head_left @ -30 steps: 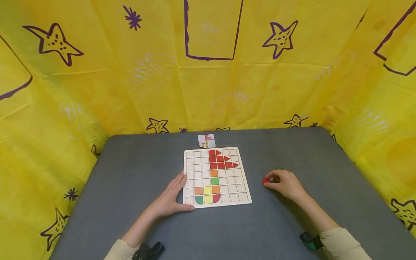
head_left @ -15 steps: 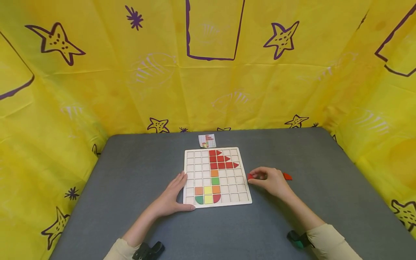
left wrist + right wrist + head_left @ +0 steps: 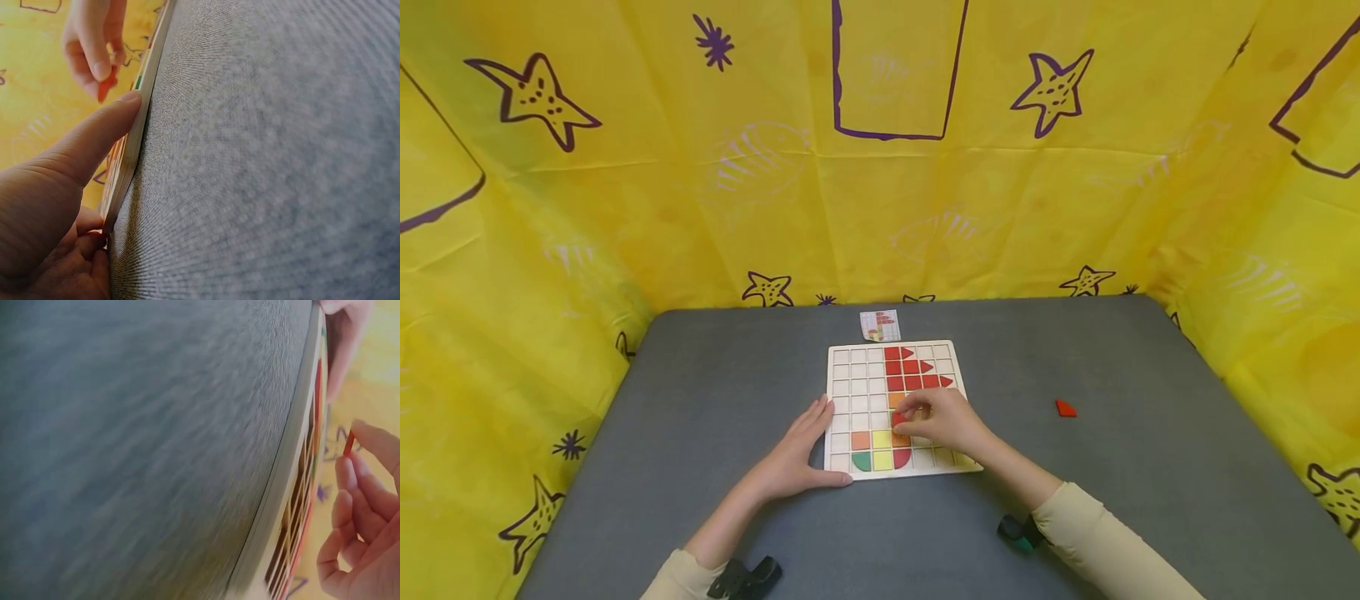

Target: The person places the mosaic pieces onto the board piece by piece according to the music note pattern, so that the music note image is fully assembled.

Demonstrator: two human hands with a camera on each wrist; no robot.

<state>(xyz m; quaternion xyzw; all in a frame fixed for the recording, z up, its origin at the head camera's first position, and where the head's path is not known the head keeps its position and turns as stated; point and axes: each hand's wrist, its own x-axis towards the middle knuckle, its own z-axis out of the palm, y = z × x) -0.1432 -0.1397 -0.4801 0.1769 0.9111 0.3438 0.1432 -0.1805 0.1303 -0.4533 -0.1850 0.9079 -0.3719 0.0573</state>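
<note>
A white wooden grid board (image 3: pixel 848 387) lies on the table with red, orange, green and yellow tiles in some squares. My left hand (image 3: pixel 790 462) rests at its near left corner, fingers along the left side and thumb on the near edge. Between thumb and fingertips, my right hand (image 3: pixel 946 421) pinches a small red tile (image 3: pixel 349 444) over the board's middle, near the orange and green squares. From the left wrist, the red tile appears just above the board's surface; its full outline is partly hidden by the fingers.
A loose red quarter-round tile (image 3: pixel 1065 408) lies on the grey table (image 3: pixel 737 358), right of the board. Behind the board is a small pattern card (image 3: pixel 880 325). A yellow cloth (image 3: pixel 715 217) with starfish drawings surrounds the table's back and sides.
My right hand has carried the red tile leftward from the table onto the area above the board, uncovering the other red tile. My left hand has stayed at the corner.
</note>
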